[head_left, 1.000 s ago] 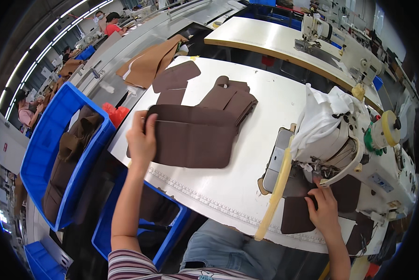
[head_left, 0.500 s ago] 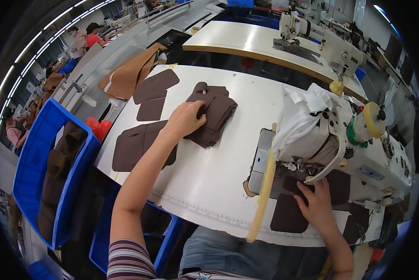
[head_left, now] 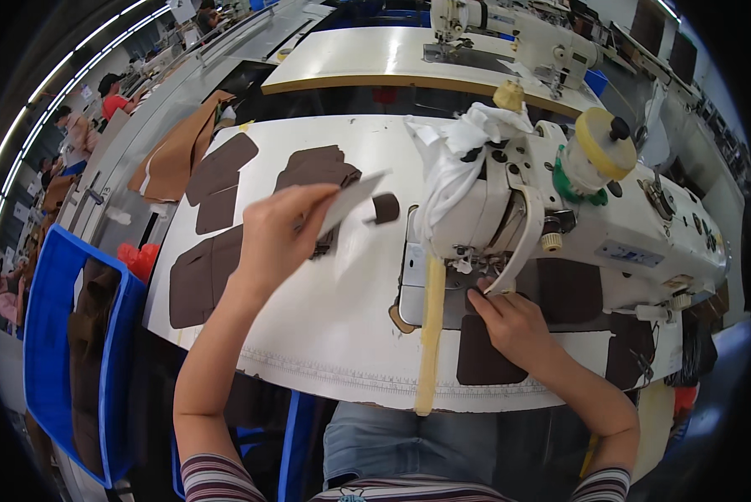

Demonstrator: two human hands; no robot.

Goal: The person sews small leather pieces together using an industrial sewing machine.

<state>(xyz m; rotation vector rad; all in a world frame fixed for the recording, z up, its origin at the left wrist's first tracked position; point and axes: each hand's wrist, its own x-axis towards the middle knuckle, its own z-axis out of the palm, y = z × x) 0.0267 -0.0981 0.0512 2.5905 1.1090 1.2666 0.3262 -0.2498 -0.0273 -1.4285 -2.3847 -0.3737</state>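
My left hand (head_left: 282, 236) is raised over the table, its thumb and fingers closed on a fabric piece (head_left: 352, 201). This piece shows a pale grey underside and is tilted up, with a dark brown end (head_left: 385, 208) curling down. Behind it lies a stack of brown fabric pieces (head_left: 313, 165), partly hidden by the hand. My right hand (head_left: 516, 329) rests at the sewing machine (head_left: 484, 201), fingers stretched out to the brown fabric by the presser foot. What lies under the fingertips is mostly hidden. A rounded brown piece (head_left: 484, 356) lies beside this hand, near the table's front edge.
More brown pieces (head_left: 198, 280) lie at the table's left. A blue bin (head_left: 41, 335) with dark fabric stands left of the table, near a red bag (head_left: 138, 261). A yellow strip (head_left: 430, 351) hangs from the machine. Beyond is another sewing table (head_left: 375, 54).
My left hand has lifted a fabric piece off the stack and brought it towards the machine. My right hand's fingers have moved closer to the presser foot. The view has shifted to the right.
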